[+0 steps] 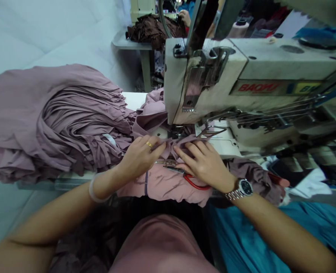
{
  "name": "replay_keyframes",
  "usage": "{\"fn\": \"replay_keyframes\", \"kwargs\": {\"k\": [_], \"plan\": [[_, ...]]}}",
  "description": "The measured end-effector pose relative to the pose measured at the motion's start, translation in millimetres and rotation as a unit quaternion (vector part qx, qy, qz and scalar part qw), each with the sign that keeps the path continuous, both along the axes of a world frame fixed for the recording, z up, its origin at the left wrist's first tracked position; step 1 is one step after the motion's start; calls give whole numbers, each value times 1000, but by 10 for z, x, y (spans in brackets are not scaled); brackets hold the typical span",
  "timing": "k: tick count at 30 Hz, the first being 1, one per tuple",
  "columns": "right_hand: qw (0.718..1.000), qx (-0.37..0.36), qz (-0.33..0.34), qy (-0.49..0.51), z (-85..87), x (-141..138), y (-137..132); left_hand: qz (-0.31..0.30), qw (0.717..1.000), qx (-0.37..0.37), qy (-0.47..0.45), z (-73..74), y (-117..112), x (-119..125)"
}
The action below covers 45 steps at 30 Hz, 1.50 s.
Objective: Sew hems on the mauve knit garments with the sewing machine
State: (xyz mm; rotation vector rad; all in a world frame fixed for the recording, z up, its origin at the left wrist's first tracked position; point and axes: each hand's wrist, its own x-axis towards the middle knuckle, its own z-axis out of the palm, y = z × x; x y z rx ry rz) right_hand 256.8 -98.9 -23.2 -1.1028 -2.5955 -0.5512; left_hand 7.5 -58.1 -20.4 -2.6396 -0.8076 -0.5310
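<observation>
My left hand (141,155), with a gold ring, pinches a fold of mauve fabric (162,182) just in front of the sewing machine's presser foot (177,133). My right hand (203,163), a watch on its wrist, lies on the same fabric with fingers pressed flat and pointing at the left hand's fingertips. Red-handled snips (194,182) lie under the right palm. The needle area is partly hidden by the machine head (213,81).
A large heap of folded mauve pieces (57,121) fills the table's left. Teal cloth (241,235) covers my lap at right. Behind, a bench holds brown fabric (150,30) where another person's hand (185,17) works.
</observation>
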Motion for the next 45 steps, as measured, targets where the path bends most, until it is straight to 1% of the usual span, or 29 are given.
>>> {"fn": "replay_keyframes", "kwargs": {"k": [2,4,7,9,11,13,16,19,21,22,24,26,27,30,37,40,45], "plan": [[1000,11,-4,11,-6,-19,-28,2,1000,-16,8,6,-28,32],[999,25,12,30,-23,-14,-59,8,999,-40,26,19,-47,65],[995,44,68,63,-49,-18,-100,30,998,-47,38,22,-62,116],[989,46,114,77,-61,-43,-105,30,998,-39,29,6,-66,137],[987,37,135,79,-70,-62,-82,22,999,-39,19,-5,-72,131],[991,20,116,65,-82,-42,-37,19,998,-48,26,10,-84,93],[998,-2,40,49,-103,77,42,32,996,-67,54,82,-117,8],[996,5,-33,84,-109,193,89,55,994,-73,61,155,-159,-17],[994,19,-54,91,-101,190,80,60,995,-64,50,173,-183,28],[995,25,-47,81,-95,161,63,56,996,-58,43,171,-193,63],[998,29,-6,64,-87,69,13,36,997,-51,33,148,-206,138],[997,18,33,71,-89,-27,-34,13,998,-57,31,107,-213,193],[996,12,40,83,-95,-63,-51,5,997,-62,33,84,-214,209],[993,-3,28,113,-135,-112,-63,-6,997,-70,30,20,-210,211],[979,-31,-16,199,-268,-164,-20,15,995,-92,-35,-76,-168,176],[977,-24,-20,211,-288,-215,-48,37,996,-76,-31,-81,-166,201],[972,-44,-24,229,-283,-257,-103,43,995,-83,-13,-50,-188,249]]}}
